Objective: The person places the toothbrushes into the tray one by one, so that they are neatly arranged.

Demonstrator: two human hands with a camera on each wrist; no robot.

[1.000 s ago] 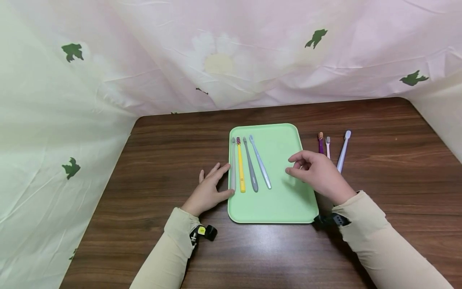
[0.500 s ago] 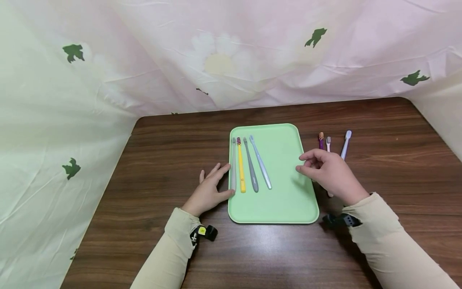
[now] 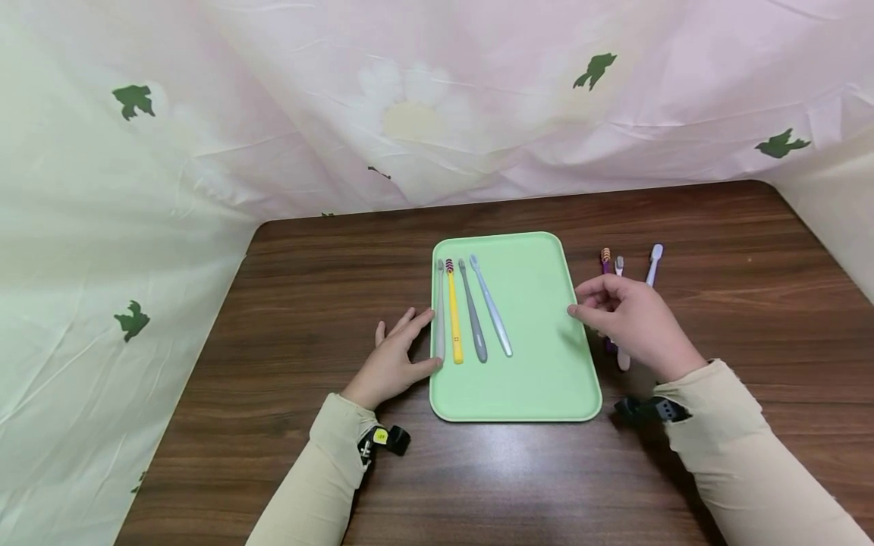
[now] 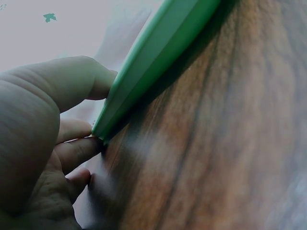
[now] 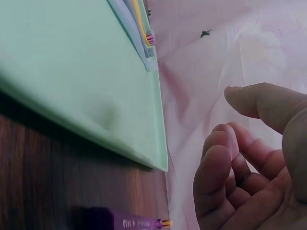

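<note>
A light green tray (image 3: pixel 546 387) holds a light grey toothbrush (image 3: pixel 440 326), a yellow toothbrush (image 3: pixel 454 326), a dark grey toothbrush (image 3: pixel 474 315) and a pale blue toothbrush (image 3: pixel 493 307), lying along its left half. My left hand (image 3: pixel 391 365) rests at the tray's left edge, thumb and fingertips touching the rim (image 4: pixel 144 62). Over the right rim hovers my right hand (image 3: pixel 638 322), its fingers loosely bent with nothing between them. Beneath it, partly covered, lie a purple toothbrush (image 3: pixel 605 262) and a white toothbrush (image 3: pixel 624 359). A lavender toothbrush (image 3: pixel 655 264) lies just beyond, its handle hidden.
The tray stands on a dark brown wooden table (image 3: pixel 328 265). A pale floral cloth (image 3: pixel 478 136) hangs behind the table and along its sides. Black wrist cameras sit at both cuffs, the right one (image 3: pixel 642 409) just beyond the tray's lower right corner.
My right hand has moved right, from over the tray to its right rim, above the loose toothbrushes. The left hand and the toothbrushes on the tray have stayed put.
</note>
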